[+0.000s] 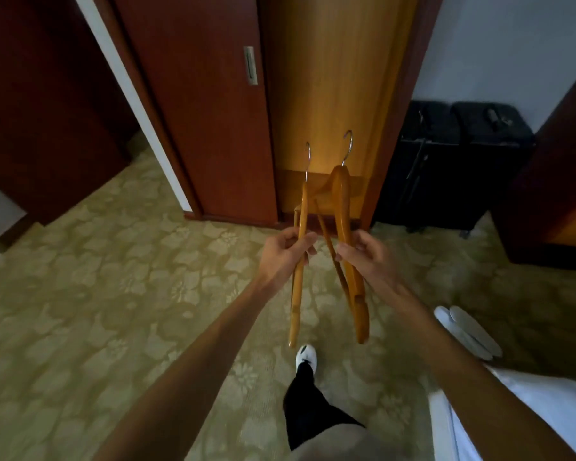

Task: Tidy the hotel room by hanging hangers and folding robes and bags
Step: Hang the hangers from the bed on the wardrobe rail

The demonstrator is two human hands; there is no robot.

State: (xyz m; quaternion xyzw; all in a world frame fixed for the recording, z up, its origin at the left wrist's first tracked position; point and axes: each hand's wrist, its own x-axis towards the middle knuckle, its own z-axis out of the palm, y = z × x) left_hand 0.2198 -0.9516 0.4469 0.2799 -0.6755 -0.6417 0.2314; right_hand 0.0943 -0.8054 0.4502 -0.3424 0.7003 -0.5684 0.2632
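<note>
Two wooden hangers are in the air in front of the person, one in each hand. The left hanger (299, 247) runs up from the left hand (285, 252), its metal hook above the grip and one arm trailing down below it. The right hanger (346, 234) does the same from the right hand (368, 252). Each grip is narrow, fingers pinched round a wooden arm, with the two hangers close but apart.

Beyond the hooks stands the open wardrobe (333, 94), its sliding door (207, 111) pushed left; no rail is visible. So the hangers appear collected but not yet hung. Below the right grip lie white slippers (469, 331) and a white cloth (546, 417), perhaps a robe, on the carpet (97, 294); folding seems still to do.
</note>
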